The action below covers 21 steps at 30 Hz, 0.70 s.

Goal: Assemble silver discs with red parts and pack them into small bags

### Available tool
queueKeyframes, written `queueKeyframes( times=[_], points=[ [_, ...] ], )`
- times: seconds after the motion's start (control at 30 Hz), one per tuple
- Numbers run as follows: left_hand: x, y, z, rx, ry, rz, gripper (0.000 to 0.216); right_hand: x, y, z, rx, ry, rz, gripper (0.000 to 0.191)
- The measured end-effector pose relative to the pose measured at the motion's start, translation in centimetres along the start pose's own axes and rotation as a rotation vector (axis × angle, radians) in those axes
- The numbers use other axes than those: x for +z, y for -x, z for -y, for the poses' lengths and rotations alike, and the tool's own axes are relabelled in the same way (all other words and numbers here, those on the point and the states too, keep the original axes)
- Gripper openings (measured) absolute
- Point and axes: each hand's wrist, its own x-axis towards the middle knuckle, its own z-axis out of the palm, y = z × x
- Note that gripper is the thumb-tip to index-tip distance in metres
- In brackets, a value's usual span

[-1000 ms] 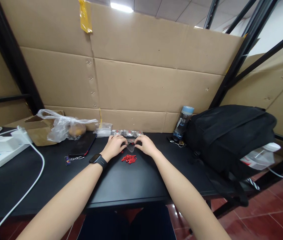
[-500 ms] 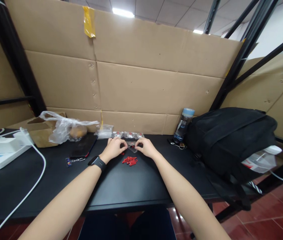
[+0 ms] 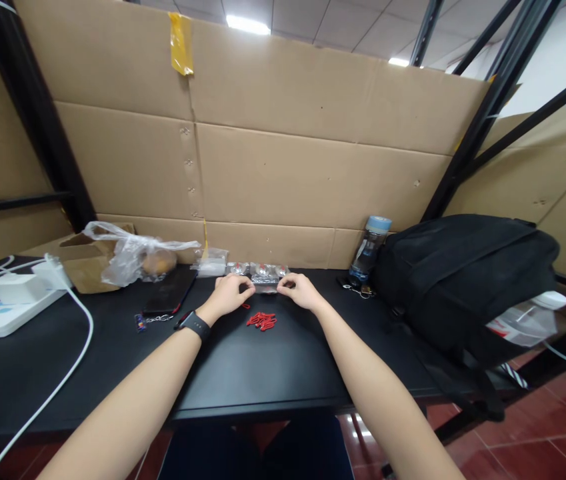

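Left hand (image 3: 230,293): we pinch the clear packet (image 3: 265,287) at its 9 o'clock end.
Right hand (image 3: 301,291): we pinch its 3 o'clock end.
Packet's place: low over the table (image 3: 243,360), toward 12 o'clock.
Red pieces (image 3: 261,321): at the packet's 6 o'clock.

There are 2 hands (left hand (image 3: 230,292), right hand (image 3: 300,291)), 1 backpack (image 3: 463,280), 1 bottle (image 3: 367,250), 1 phone (image 3: 170,291), 1 red heap (image 3: 261,321).

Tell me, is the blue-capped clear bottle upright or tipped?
Upright: the blue-capped clear bottle stands cap up beside the black backpack.
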Motion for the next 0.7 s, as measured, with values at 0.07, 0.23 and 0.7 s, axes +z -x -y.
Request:
queueKeyframes(
  times=[0.07, 0.23, 0.7],
  points=[
    [0.1, 0.0, -0.1, -0.025, 0.033, 0.01, 0.025, -0.1, 0.0, 0.2, 0.052, 0.018, -0.003, 0.009],
    [0.4, 0.0, 0.0, -0.087, 0.183, 0.047, 0.029, -0.2, 0.4, 1.3, 0.196, 0.139, -0.011, 0.012],
    [1.5, 0.2, -1.0, -0.081, 0.054, 0.045, 0.023, 2.4, 0.5, 1.6, 0.252, 0.462, -0.063, 0.018]
  ],
)
